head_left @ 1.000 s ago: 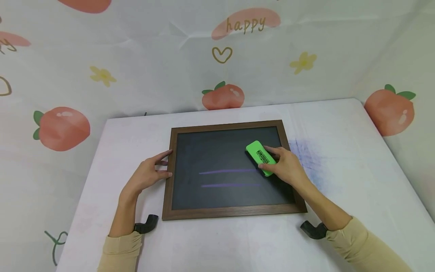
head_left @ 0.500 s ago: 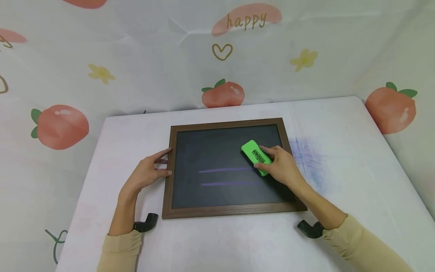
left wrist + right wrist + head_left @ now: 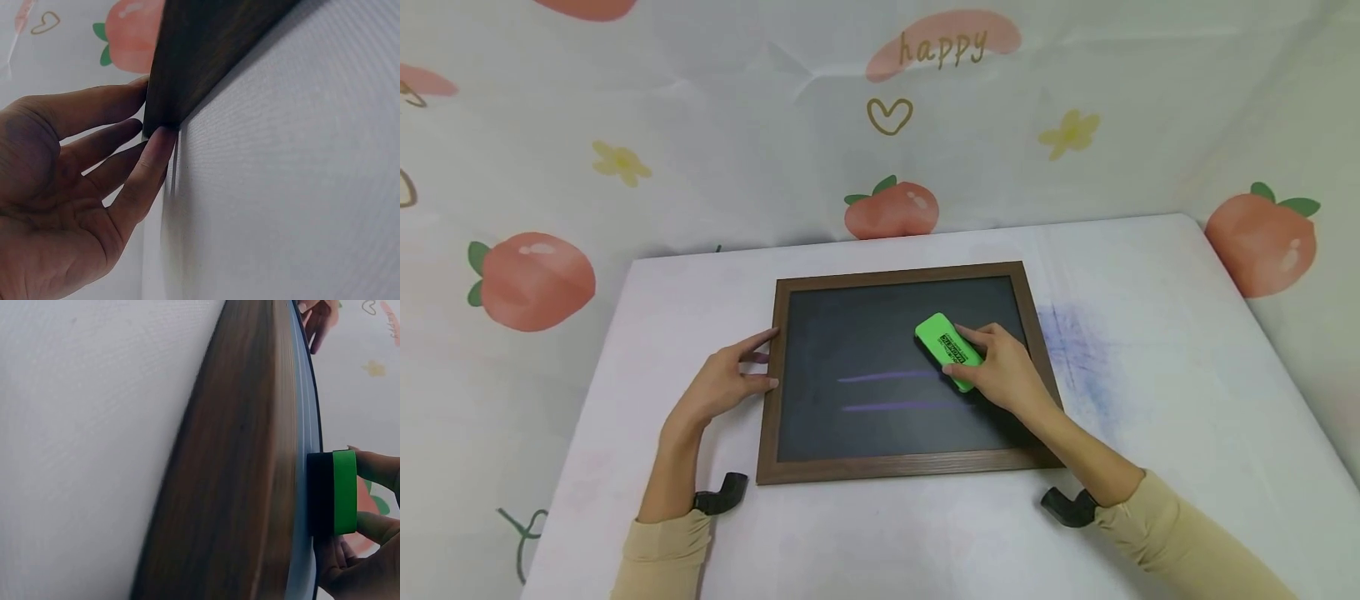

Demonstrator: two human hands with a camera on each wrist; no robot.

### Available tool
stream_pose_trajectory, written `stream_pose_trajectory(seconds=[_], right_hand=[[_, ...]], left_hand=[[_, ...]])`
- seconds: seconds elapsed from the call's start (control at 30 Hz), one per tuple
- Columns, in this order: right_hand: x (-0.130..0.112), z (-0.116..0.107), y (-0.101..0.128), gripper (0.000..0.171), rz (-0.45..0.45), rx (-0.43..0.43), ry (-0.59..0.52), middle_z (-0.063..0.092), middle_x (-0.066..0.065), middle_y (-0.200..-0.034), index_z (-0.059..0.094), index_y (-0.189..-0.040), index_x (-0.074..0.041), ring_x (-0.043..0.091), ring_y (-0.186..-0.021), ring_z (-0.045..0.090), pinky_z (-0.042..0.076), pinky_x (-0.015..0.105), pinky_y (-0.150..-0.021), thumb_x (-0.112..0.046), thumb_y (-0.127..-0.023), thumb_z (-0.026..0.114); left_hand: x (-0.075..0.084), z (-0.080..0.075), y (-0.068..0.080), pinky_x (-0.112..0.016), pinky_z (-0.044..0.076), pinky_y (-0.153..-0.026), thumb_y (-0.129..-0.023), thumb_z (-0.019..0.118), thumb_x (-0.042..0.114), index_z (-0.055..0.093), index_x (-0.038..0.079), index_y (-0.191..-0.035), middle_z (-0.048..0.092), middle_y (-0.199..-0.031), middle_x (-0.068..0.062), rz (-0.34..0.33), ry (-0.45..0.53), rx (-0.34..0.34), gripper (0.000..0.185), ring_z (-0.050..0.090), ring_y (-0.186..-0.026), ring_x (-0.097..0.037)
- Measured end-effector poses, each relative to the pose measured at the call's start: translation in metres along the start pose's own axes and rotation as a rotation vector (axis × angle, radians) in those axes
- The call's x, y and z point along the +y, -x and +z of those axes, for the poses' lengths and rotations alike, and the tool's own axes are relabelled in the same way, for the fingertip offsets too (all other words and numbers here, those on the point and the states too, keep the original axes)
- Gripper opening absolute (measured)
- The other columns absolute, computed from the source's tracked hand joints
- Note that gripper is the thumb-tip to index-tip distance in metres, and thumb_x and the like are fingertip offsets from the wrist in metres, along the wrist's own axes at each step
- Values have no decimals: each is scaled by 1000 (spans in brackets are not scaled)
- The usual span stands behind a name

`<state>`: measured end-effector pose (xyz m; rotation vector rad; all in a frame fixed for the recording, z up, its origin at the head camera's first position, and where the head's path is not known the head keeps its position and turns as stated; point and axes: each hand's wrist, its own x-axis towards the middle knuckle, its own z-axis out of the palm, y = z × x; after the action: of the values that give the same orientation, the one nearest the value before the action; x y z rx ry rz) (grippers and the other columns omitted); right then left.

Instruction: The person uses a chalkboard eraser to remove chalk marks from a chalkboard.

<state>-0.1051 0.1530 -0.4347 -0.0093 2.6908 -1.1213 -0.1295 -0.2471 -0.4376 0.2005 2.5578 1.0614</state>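
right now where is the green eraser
In the head view the green eraser lies on the chalkboard, right of centre, gripped by the right hand at the upper purple line's right end.

Print on the green eraser (image 3: 948, 351) too small to read from the head view. Right ends of the two purple chalk lines (image 3: 891, 392) hidden under the eraser and the right hand (image 3: 1002, 372). Lower right corner of the chalkboard (image 3: 898, 371) frame covered by the right forearm. Both sleeves cut off by the bottom edge. In the left wrist view, left hand (image 3: 69, 206) cropped at left and bottom, board frame out of focus and cut at the top. In the right wrist view, frame blurred by closeness, writing face seen only edge-on, right hand cropped at the corner.
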Motion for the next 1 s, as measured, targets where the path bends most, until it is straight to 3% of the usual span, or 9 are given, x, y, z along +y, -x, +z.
stream_pose_trajectory(seconds=[1.0], right_hand=[[-25, 26, -6, 72, -108, -45, -9, 55, 17, -124, 49, -146, -13, 23, -83, 51, 41, 32, -67, -27, -83, 81]], left_hand=[[-1, 2, 0, -49, 48, -88, -87, 74, 9, 38, 14, -154, 56, -134, -27, 11, 7, 2, 75, 55, -121, -43]])
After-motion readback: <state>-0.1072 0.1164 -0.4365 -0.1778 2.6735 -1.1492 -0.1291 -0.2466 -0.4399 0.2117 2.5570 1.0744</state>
